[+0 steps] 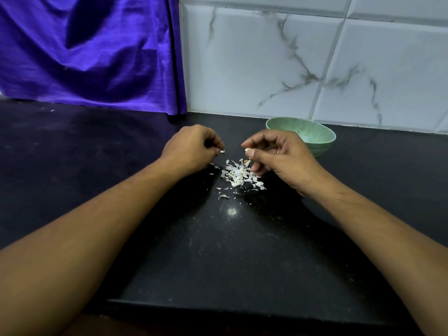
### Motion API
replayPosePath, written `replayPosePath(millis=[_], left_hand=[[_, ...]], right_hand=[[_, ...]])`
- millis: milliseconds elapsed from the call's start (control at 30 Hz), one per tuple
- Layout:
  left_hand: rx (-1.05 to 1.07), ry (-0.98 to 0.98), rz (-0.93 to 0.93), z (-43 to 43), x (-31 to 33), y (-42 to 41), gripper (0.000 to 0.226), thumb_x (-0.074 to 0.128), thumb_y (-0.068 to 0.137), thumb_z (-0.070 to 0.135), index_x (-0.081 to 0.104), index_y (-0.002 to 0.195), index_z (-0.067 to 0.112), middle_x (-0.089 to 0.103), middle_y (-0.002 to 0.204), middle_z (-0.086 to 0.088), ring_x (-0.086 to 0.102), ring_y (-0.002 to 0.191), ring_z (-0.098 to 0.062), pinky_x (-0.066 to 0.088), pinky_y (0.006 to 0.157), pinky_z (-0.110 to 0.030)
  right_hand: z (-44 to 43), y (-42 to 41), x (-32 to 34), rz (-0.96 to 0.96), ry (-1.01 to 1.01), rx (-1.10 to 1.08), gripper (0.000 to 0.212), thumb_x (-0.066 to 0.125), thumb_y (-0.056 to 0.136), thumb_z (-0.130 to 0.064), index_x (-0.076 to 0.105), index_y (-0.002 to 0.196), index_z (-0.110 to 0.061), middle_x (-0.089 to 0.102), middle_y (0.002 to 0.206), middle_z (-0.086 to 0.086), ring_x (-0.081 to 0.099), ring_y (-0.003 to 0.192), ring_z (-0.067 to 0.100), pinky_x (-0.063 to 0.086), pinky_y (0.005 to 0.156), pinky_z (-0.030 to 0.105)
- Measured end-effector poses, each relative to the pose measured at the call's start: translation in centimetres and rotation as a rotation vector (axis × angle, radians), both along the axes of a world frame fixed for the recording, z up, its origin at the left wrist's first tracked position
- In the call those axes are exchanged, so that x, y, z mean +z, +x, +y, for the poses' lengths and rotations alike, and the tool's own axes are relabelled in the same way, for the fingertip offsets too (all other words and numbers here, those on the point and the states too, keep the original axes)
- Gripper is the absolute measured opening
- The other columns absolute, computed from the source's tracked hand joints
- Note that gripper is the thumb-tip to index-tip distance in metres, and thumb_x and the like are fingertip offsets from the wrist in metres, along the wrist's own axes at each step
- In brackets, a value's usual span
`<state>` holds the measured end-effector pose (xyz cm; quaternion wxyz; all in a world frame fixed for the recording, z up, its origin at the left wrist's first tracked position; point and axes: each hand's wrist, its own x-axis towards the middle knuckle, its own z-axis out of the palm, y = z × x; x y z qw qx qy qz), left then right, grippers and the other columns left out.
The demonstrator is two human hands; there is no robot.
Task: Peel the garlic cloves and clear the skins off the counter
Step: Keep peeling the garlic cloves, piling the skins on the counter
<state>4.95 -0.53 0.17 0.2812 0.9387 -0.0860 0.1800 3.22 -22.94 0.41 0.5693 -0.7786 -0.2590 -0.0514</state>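
A small pile of white garlic skins (238, 175) lies on the black counter (218, 251) between my hands. My left hand (191, 149) hovers just left of the pile, its fingers curled, pinching a small white flake of skin (221, 151) at the fingertips. My right hand (278, 156) is just right of the pile, thumb and forefinger pinching a pale garlic clove (247, 149). Its lower fingers curl down close to the skins. A gap of a few centimetres separates the two hands.
A pale green bowl (315, 137) stands on the counter behind my right hand, against the marbled white tile wall (303, 57). A purple cloth (84, 52) hangs at the back left. The counter's front edge (230, 309) runs below my forearms.
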Motion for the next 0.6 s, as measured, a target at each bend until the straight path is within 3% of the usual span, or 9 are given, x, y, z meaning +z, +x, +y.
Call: replayPosePath(millis=[133, 233, 433, 600], left_hand=[[-0.076, -0.157, -0.089, -0.4, 0.7, -0.4, 0.004, 0.073, 0.091, 0.03, 0.077, 0.09, 0.028, 0.074, 0.078, 0.011, 0.065, 0.069, -0.005, 0.055, 0.07, -0.032], [-0.304, -0.455, 0.061, -1.9, 1.3, -1.7, 0.017, 0.073, 0.096, 0.028, 0.074, 0.098, 0.011, 0.076, 0.082, -0.002, 0.061, 0.061, -0.009, 0.053, 0.055, -0.03], [-0.412, -0.678, 0.208, -3.0, 0.9, -2.4, 0.017, 0.076, 0.092, 0.012, 0.07, 0.106, 0.004, 0.071, 0.074, 0.001, 0.059, 0.059, -0.008, 0.056, 0.054, -0.025], [-0.375, -0.734, 0.268, -2.9, 0.8, -2.3, 0.009, 0.075, 0.092, 0.014, 0.072, 0.098, 0.009, 0.073, 0.084, -0.003, 0.06, 0.061, -0.007, 0.057, 0.055, -0.026]], right_hand=[[-0.1, 0.2, 0.0, 0.053, 0.061, -0.008, 0.018, 0.07, 0.093, 0.004, 0.068, 0.11, 0.002, 0.065, 0.079, 0.006, 0.068, 0.06, 0.014, 0.061, 0.06, 0.033], [-0.1, 0.2, 0.1, 0.08, 0.103, -0.014, 0.016, 0.071, 0.091, 0.005, 0.067, 0.107, 0.005, 0.067, 0.076, 0.01, 0.069, 0.059, 0.017, 0.062, 0.059, 0.035], [0.0, 0.0, 0.2, 0.099, 0.149, -0.009, 0.009, 0.072, 0.091, 0.002, 0.065, 0.097, 0.0, 0.067, 0.068, 0.012, 0.068, 0.055, 0.018, 0.061, 0.056, 0.035], [-0.1, -0.1, 0.3, 0.117, 0.17, 0.032, 0.015, 0.073, 0.089, 0.003, 0.065, 0.102, 0.003, 0.069, 0.075, 0.013, 0.069, 0.06, 0.021, 0.063, 0.062, 0.037]])
